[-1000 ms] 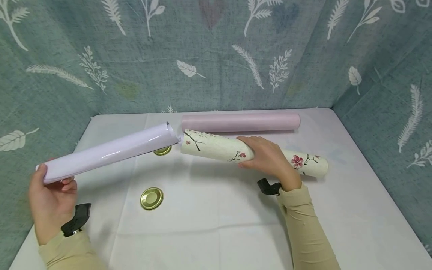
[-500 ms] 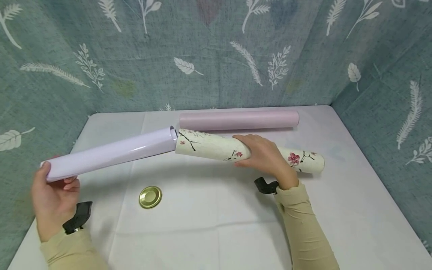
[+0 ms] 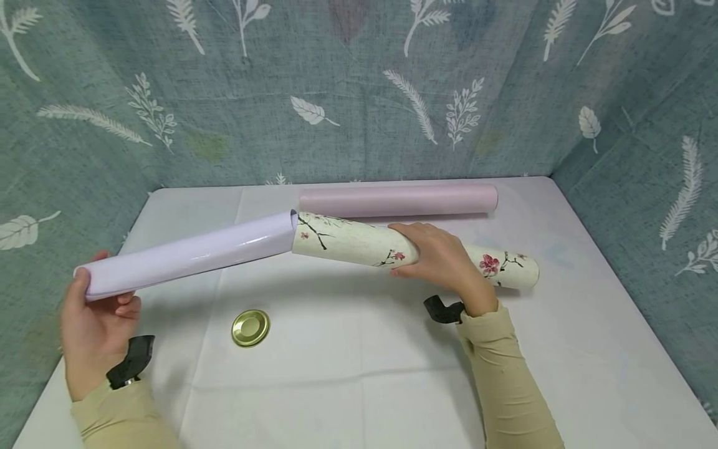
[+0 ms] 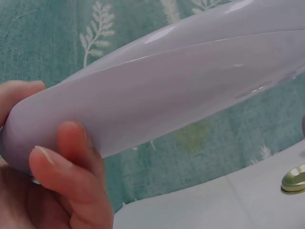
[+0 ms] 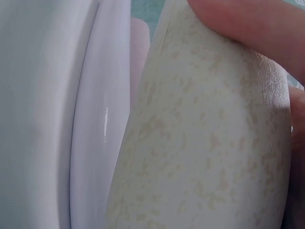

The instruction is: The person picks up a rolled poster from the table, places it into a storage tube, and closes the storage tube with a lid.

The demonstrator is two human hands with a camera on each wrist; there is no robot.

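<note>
Lilac roll (image 3: 191, 255) sat pinched in left grip (image 3: 96, 333) near the worktop's (image 3: 336, 399) left edge; right grip (image 3: 440, 260) clasped floral roll (image 3: 353, 243).

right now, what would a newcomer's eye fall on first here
Probably the flowered cream roll, gripped by the right hand near the middle of the head view, its left end appearing to meet the glossy pale roll that the left hand holds by the outer end. Next might come the pink roll lying behind the flowered one and the gold lid on the white cloth, nearer the person.
</note>
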